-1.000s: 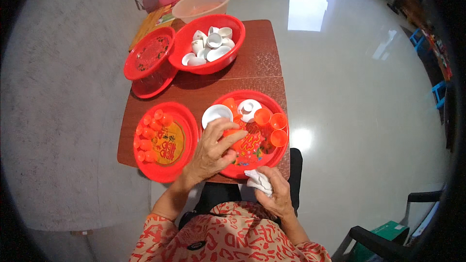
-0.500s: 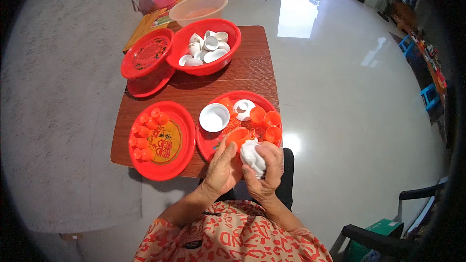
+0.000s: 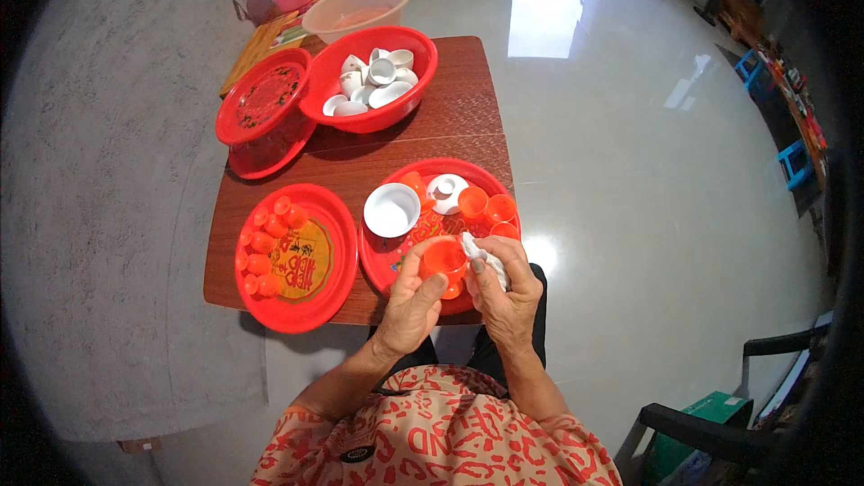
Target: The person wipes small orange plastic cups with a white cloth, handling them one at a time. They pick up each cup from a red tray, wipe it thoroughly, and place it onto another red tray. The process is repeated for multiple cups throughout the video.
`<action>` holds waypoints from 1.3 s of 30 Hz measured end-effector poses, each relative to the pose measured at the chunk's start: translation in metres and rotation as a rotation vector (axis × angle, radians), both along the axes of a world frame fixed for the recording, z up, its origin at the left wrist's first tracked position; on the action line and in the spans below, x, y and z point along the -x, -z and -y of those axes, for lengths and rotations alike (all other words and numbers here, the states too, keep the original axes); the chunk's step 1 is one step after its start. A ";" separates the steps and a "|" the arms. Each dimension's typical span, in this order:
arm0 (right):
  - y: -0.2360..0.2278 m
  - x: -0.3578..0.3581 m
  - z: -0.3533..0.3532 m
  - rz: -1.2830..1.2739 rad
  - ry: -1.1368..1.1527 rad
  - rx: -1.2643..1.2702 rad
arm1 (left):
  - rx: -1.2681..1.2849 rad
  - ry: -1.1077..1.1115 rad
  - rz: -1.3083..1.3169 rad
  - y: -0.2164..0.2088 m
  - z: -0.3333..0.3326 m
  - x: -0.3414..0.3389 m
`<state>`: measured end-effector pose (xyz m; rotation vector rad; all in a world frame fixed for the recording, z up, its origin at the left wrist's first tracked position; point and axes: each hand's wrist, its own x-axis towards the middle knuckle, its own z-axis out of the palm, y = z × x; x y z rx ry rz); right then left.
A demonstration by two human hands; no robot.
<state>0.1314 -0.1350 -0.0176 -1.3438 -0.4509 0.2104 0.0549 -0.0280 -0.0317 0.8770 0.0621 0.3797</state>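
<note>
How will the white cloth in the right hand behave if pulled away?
Probably floppy: the white cloth bunches into folds in the right hand. Likely light, being just a small wad. Unlikely to roll, given its uneven outline.

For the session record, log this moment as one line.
left hand: holds orange cup | right hand: holds white cloth near cup's rim | red tray by hands: white bowl, white lid
</note>
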 end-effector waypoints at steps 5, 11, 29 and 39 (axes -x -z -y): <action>0.005 -0.012 0.016 0.355 0.045 0.087 | -0.541 -0.032 -0.176 0.003 -0.022 0.010; -0.016 -0.027 0.029 0.632 -0.204 0.308 | -0.782 0.018 -0.132 -0.008 -0.026 0.008; -0.016 -0.037 0.036 0.797 -0.427 0.383 | -1.229 0.027 -0.067 -0.023 -0.031 0.001; -0.024 -0.022 0.039 0.147 -0.414 0.201 | -1.215 -0.054 -0.026 -0.018 -0.031 0.001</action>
